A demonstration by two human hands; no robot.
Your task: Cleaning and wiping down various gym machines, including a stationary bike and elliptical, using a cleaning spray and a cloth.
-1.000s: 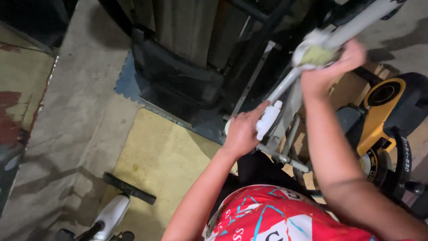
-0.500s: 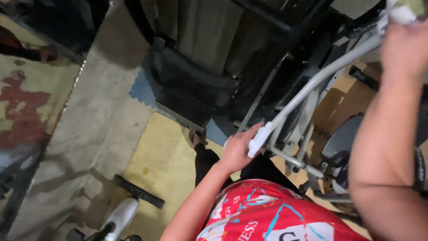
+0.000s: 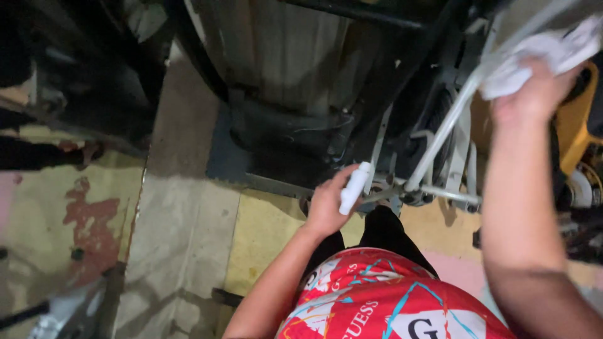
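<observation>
Head view: both hands on a white machine frame

Nearest is the red patterned shirt [image 3: 389,301], above black trousers. Left hand [image 3: 326,204] is clenched round a short white grip [image 3: 353,187] at the frame's lower end. Right hand [image 3: 534,94], raised farther off, presses a white cloth [image 3: 540,53] against the long white bar [image 3: 452,119] and grasps it. Beyond lie a yellow floor mat [image 3: 264,238], a dark machine base [image 3: 276,144] and a yellow part [image 3: 575,132].

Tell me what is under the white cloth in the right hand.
The white cloth is pressed by the right hand onto a pale metal bar that slopes down to the frame. The stretch of bar beneath the cloth is covered. The left hand grips a white handle.
</observation>
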